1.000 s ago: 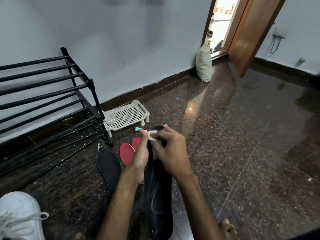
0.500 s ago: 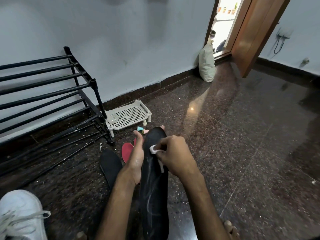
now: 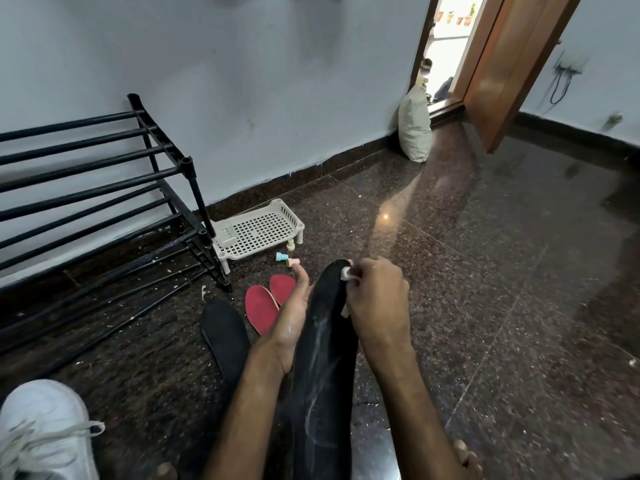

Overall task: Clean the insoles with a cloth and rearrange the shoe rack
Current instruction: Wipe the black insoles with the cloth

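In front of you, your left hand (image 3: 290, 318) props the black insole (image 3: 325, 344) with straight fingers (image 3: 300, 276), and your right hand (image 3: 378, 299) pinches the cloth (image 3: 346, 274) at its tip. It seems light and bendy; support its middle.

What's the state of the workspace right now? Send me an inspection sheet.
Surface: dark granite floor, white specks near the shoe rack.
Job's things: held black insole, white-streaked; second black insole and red insoles on the floor; shoe rack against the wall; white shoe lower left.
Clutter: white plastic tray; small coloured pieces beside it.
Hands: left hand backs the held black insole, thumb straight; right hand pinches the cloth at its top end.
Cables: one cable hangs from a wall box, far right.
Surroundings: open wooden door, sack beside the doorway.
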Demonstrator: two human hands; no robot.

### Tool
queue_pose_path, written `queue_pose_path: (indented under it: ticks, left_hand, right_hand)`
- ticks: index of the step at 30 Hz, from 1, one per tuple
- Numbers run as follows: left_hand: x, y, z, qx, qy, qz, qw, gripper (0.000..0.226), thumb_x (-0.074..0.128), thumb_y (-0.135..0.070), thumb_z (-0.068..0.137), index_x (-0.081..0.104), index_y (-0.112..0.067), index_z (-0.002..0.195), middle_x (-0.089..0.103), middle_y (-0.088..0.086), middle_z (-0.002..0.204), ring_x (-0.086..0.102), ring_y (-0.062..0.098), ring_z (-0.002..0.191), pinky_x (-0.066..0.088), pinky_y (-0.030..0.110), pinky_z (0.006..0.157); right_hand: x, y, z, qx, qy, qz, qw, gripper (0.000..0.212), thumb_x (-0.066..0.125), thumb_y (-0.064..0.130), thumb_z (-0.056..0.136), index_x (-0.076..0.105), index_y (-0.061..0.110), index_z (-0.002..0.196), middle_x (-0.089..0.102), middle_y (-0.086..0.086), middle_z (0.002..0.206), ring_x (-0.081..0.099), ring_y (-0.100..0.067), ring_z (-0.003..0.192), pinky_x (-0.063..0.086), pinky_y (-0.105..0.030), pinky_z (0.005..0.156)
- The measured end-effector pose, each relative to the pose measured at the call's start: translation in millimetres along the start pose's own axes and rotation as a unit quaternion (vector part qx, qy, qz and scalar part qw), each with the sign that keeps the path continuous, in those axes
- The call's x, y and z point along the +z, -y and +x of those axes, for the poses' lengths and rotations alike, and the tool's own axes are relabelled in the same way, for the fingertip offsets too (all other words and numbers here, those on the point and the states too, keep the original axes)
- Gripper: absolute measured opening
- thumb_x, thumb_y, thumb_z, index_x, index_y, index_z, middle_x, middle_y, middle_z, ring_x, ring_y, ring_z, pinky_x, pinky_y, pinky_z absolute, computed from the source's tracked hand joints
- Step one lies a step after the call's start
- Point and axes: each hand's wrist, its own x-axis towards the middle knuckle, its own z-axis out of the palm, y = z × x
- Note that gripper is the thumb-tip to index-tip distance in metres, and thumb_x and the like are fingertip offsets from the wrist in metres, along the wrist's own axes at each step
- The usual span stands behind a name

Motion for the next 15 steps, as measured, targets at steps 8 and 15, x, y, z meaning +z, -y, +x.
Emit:
queue_pose_path:
  ticks: [8,15]
  left_hand:
    - [-13,-12,4,0.07,-0.072,-0.008,0.995,0.106,0.04,-0.087,0.067,0.059,-0.004,0.13,0.056,0.025,0.133,0.055,0.037,0.124,0.034,0.049,0.113]
    - [4,-3,-2,0.061,-0.034,-0.011,0.997,0.097,0.045,-0.085,0.07,0.06,-0.005,0.124,0.053,0.025,0.12,0.042,0.036,0.125,0.025,0.045,0.114]
  right_hand:
    - [0,5,-4,-0.104,0.218,0.111,0.964,0.01,0.07,0.019,0.084,0.077,0.016,0.089,0.074,-0.002,0.089,0.068,-0.018,0.085,0.053,-0.031,0.082]
    - [-7,17,-3,-0.087,-0.028,0.133,0.987,0.014,0.062,0.009,0.087,0.075,0.011,0.093,0.061,0.003,0.089,0.062,-0.015,0.079,0.052,-0.031,0.076]
